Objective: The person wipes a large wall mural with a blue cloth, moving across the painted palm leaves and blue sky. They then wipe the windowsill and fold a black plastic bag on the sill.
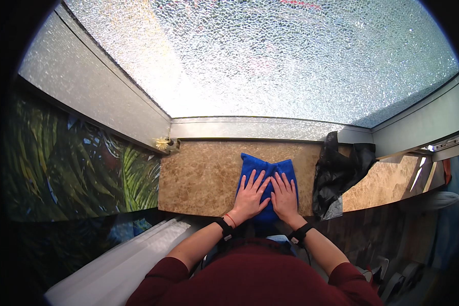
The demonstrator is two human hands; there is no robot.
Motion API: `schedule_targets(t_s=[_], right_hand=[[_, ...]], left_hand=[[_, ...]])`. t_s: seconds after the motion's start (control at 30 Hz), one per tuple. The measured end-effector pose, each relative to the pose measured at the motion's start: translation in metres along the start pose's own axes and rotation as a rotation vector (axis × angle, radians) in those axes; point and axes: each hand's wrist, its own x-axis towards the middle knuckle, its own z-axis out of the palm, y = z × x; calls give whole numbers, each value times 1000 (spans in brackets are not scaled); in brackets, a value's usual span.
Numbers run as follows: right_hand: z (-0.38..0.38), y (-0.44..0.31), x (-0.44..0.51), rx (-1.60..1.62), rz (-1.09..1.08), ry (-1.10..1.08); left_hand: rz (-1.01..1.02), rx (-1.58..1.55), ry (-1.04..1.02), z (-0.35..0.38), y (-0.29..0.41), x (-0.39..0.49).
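Note:
A blue cloth (267, 166) lies spread on a brown marbled windowsill (199, 176), its near end hanging over the front edge. My left hand (248, 199) rests palm down on the left part of the cloth, fingers spread. Flat on the right part lies my right hand (285, 197), fingers also apart. The two hands are side by side and very near each other at the index fingers. Neither grips the cloth. What lies under the palms is hidden.
A window with textured glass (275, 69) rises behind the sill. To the right, a black plastic bag (329, 176) drapes over the sill. At the left are a leaf-patterned panel (80, 164), a small pale yellow tufted object (161, 143) and a white curtain (126, 260).

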Motion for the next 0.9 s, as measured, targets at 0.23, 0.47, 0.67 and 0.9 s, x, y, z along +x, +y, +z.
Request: schedule_targets(t_s=[0.23,0.47,0.67,0.9], right_hand=[[8,31,63,-19,52,84],[-1,-11,-11,8,2,-47],[-1,5,-1,-12,-15,20],[-3,55,37,-89,135,147]], left_hand=[[-34,61,57,8,-28,58],[48,6,-118,-12,-11,-8],[61,15,-31,-4,-12,3],[108,45,-5,20,-14,69]])
